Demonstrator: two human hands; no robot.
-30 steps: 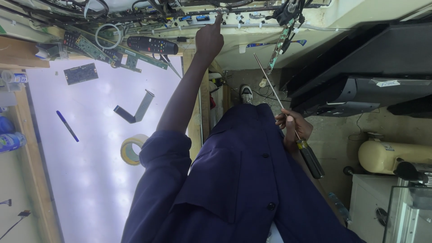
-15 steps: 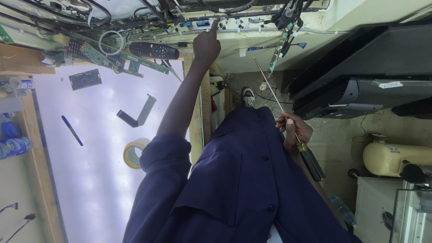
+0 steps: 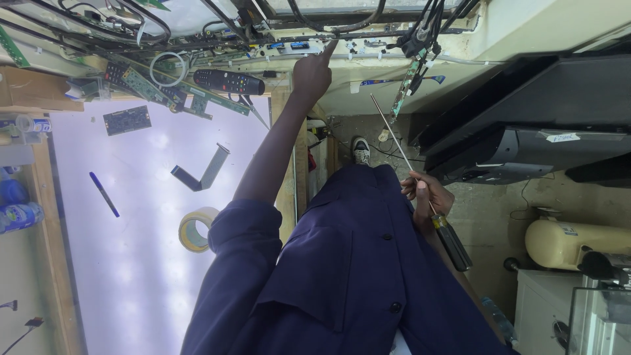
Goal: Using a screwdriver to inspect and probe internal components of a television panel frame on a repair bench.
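Left hand (image 3: pixel 312 72) stretched to twelve o'clock, forefinger touching the cluttered shelf (image 3: pixel 342 49); right hand (image 3: pixel 426 195) gripped a screwdriver (image 3: pixel 420 187) at three o'clock.

Small parts at left hand (image 3: pixel 311 73) fingertip too small to tell (wires tangled).

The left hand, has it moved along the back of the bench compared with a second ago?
Yes. The left hand has slid right, away from the black remote, and now points a finger at the cluttered strip of boards.
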